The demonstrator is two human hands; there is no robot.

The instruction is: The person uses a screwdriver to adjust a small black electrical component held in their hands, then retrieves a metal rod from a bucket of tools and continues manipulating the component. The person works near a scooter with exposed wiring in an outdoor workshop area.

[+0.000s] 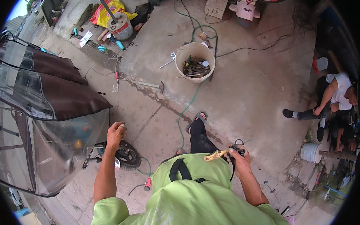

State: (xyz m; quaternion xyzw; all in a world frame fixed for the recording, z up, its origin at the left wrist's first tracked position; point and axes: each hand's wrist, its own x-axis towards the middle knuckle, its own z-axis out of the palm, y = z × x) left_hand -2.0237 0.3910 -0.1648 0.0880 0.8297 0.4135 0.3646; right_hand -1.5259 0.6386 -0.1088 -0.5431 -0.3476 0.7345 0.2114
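My right hand (241,160), in front of my green shirt, is closed round a tool with a yellow handle (215,155), which looks like a screwdriver. A small black part (236,150) with a dark cable sits in the same grip; its kind cannot be made out. My left hand (115,135) is raised at the left with its fingers curled together. Whatever it may hold is too small to name. Below that hand is a black wheel (128,156) of a vehicle with a brown and clear plastic cover (65,92).
A white bucket of tools (179,59) stands ahead, beside a green hose (193,96). A hammer (150,86) and red-handled pliers (117,77) lie on the concrete. One person (338,90) sits at the right near a pale bucket (311,152). A pink scooter (245,7) stands at the back.
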